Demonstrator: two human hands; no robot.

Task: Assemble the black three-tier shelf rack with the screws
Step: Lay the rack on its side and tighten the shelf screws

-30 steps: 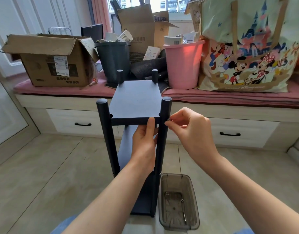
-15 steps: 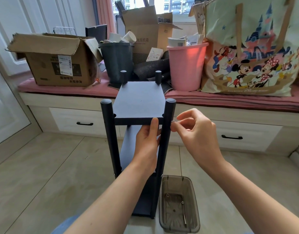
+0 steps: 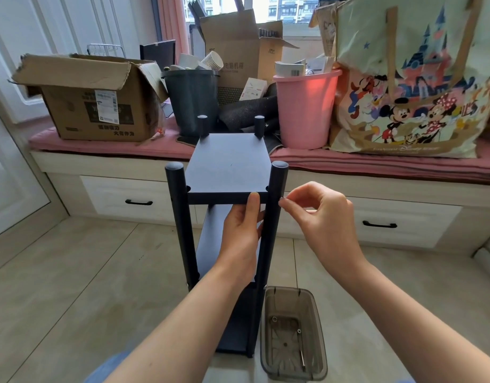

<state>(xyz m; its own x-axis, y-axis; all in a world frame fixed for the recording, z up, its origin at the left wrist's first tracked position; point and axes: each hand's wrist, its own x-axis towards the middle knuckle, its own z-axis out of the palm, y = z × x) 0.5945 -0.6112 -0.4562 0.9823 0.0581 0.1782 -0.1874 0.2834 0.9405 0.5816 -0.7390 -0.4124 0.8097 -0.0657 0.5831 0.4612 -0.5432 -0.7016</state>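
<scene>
Standing upright on the tiled floor (image 3: 72,272), just in front of the window seat, the black shelf rack (image 3: 227,167) shows us its top panel set between four round posts, with lower tiers visible beneath.

Our left hand (image 3: 238,239) reaches up from under the top panel: the thumb lies against the panel's front edge beside the near right post (image 3: 274,217), while the other fingers go beneath the panel and out of our sight. So the grip here holds the panel's front edge.

Our right hand (image 3: 318,217) sits just right of that same post, level with the top panel. Thumb and forefinger are pressed together, pinching a small silvery screw (image 3: 282,199) whose tip meets the post's side; the remaining fingers curl loosely.

On the floor, touching or just beside the rack's near right foot, lies a smoky clear plastic tray (image 3: 321,341) with a few small metal pieces in it.

Along the window seat behind we see an open cardboard box (image 3: 94,106), a dark bin (image 3: 192,100), a pink bucket (image 3: 304,111) and a large cartoon-printed bag (image 3: 418,87).
</scene>
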